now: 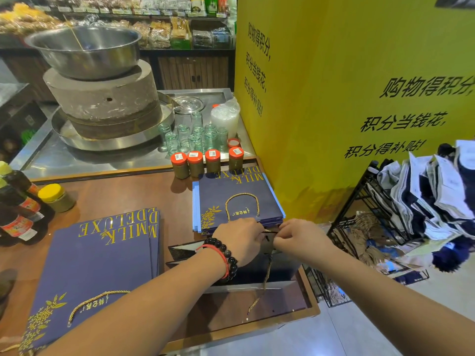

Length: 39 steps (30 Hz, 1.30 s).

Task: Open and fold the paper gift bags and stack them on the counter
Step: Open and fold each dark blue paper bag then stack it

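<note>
Navy flat-bag stacks: two (97,255) (239,201); both hands' (240,238) (299,236) fingers pinch, seemingly, open bag (257,271) rim.

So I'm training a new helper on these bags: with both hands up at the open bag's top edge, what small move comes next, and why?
Probably pull the top edges apart. Both the left hand and right hand pinch the rim of the open bag, which stands half-spread between two flat stacks.

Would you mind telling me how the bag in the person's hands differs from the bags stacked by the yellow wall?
The bag being handled is opened out, showing its dark inside; the stacked bags lie flat. Both hands, left hand and right hand, work at its top edge; nothing touches the stack. Both are navy with gold cord handles.
</note>
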{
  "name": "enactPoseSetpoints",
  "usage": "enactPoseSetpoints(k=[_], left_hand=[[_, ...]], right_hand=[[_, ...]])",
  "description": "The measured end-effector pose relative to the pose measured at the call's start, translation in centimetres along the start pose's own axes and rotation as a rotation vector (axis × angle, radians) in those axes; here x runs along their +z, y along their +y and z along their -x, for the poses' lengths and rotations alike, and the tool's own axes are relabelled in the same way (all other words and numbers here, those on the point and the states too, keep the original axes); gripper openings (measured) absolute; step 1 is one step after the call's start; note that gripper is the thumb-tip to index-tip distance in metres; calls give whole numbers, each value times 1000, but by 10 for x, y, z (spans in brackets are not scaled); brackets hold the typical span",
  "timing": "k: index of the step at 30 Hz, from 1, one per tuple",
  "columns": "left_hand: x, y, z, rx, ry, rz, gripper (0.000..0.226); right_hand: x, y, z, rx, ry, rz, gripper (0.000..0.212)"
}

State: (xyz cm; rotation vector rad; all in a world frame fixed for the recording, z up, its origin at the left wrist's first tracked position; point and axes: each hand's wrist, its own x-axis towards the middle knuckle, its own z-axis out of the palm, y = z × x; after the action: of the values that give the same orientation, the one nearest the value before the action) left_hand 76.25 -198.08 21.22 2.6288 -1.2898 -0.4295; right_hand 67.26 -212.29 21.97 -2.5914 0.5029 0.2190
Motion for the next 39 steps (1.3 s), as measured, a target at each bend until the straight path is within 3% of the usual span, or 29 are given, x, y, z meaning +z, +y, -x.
enactPoseSetpoints(k=[6, 11, 14, 17, 22, 29, 34, 39], left_hand=[[-3, 4, 5, 0, -35, -37, 21], [-7, 4, 6, -9, -77, -68, 14], [-5, 3, 5, -26, -66, -76, 15], [-6, -2, 3, -56, -19, -49, 15], [-8, -15, -3, -76, 20, 1, 18], [-16, -29, 7, 70, 101, 185, 21], [-21, -74, 22, -38, 46, 81, 23], [-22, -97, 44, 39, 78, 93, 52]], right_hand=[[13, -16, 3, 142, 50, 143, 41], [20, -18, 6, 115, 153, 185, 37], [23, -14, 2, 42, 204, 149, 24], [22, -10, 0, -26, 259, 77, 17], [20, -2, 7, -29, 276, -274, 23], [22, 23, 18, -41, 456, -383, 15], [24, 26, 16, 72, 477, -639, 11], [28, 23, 6, 104, 547, -697, 13]])
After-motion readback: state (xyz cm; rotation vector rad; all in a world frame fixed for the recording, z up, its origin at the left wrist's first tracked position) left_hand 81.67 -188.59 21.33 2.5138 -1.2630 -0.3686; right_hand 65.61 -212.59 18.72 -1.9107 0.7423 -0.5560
